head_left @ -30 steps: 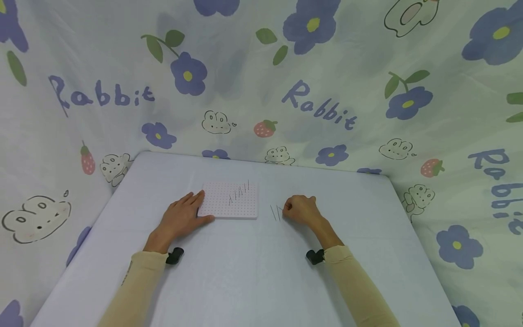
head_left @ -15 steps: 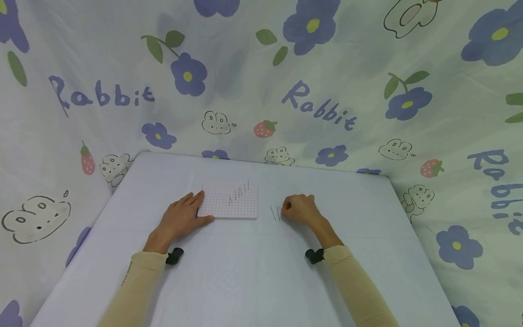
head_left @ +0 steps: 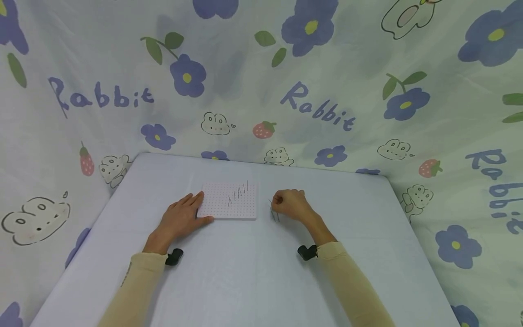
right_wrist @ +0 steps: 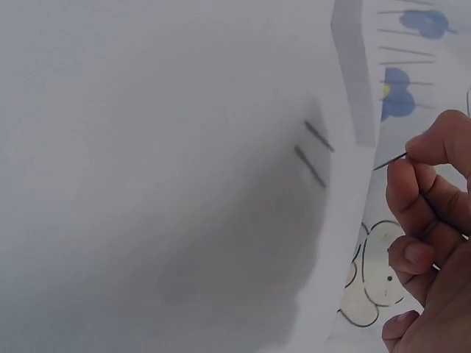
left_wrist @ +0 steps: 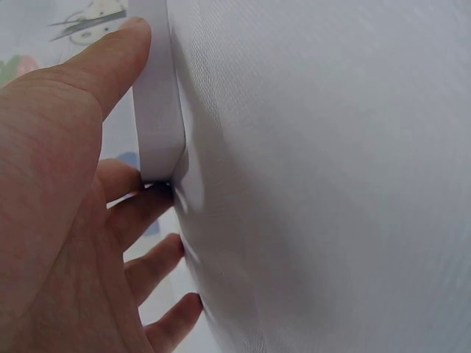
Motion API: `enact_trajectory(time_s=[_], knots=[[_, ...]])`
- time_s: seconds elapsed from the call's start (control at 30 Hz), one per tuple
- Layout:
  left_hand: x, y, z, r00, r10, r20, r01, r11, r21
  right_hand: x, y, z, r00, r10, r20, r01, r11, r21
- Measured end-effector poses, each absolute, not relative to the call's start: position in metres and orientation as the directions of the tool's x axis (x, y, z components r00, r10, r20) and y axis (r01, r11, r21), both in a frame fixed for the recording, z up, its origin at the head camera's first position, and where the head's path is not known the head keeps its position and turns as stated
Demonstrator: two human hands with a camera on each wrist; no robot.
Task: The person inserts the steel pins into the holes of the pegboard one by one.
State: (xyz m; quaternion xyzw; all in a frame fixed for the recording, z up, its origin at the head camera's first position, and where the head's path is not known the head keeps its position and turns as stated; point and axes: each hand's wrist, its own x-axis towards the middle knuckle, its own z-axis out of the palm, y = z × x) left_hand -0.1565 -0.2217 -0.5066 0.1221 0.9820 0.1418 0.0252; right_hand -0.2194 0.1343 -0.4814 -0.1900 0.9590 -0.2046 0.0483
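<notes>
A white board with a grid of small holes (head_left: 216,211) lies on the table, with several thin dark needles standing in its right half. My left hand (head_left: 180,219) rests at the board's left end, fingers spread on the tabletop. In the left wrist view, its thumb lies along the board's side wall (left_wrist: 157,110). To the right of the board, my right hand (head_left: 293,204) pinches a needle (right_wrist: 390,161) between thumb and index finger, above the table. Below it, two loose needles (right_wrist: 310,168) lie side by side on the tabletop.
The table (head_left: 253,272) has a white cover. A curtain (head_left: 245,91) printed with flowers and rabbits hangs behind it and at both sides. Each wrist carries a small black camera (head_left: 175,257).
My right hand has lifted from the tabletop and moved a little left toward the board with a needle pinched in it. The left hand and the board have stayed in place.
</notes>
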Motion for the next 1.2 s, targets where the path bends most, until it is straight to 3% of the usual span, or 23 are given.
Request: enact_trajectory(time_s=[0.87, 1.2], knots=[[-0.159, -0.223, -0.509, -0.970, 0.242, -0.032, 0.223, 0.931, 0.289, -0.218, 0.052, -0.467, -0.853, -0.517, 0.066, -0.473, 0.715, -0.515], [-0.160, -0.224, -0.511, -0.968, 0.248, -0.041, 0.228, 0.933, 0.279, -0.216, 0.040, -0.472, -0.843, -0.534, 0.064, -0.489, 0.711, -0.505]])
